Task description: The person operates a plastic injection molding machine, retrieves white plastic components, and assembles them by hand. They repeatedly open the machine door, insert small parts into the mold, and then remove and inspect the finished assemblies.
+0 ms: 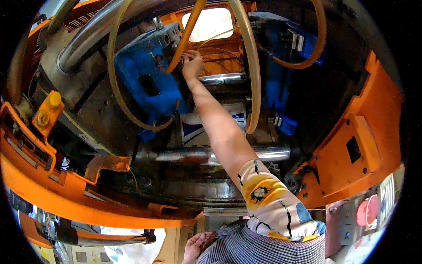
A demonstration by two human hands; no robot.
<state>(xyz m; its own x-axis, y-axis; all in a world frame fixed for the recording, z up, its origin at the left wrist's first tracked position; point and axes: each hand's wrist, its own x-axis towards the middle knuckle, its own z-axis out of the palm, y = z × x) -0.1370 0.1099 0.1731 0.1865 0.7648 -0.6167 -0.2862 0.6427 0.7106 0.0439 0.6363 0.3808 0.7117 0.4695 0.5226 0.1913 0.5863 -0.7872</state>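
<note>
One right hand [192, 65] at upper centre, by the right edge of the blue block [138, 66] in the upper left, fingers bent, grip unclear. Amber hose [186, 37] hangs just beside it; left hand [195, 247] half-curled at bottom centre, can't tell if holding anything.

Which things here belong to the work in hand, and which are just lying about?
Apparently in the work:
right hand, reaching in
left blue block beside it
amber hose nearby

Apparently just lying about:
red tub
white plastic
</note>
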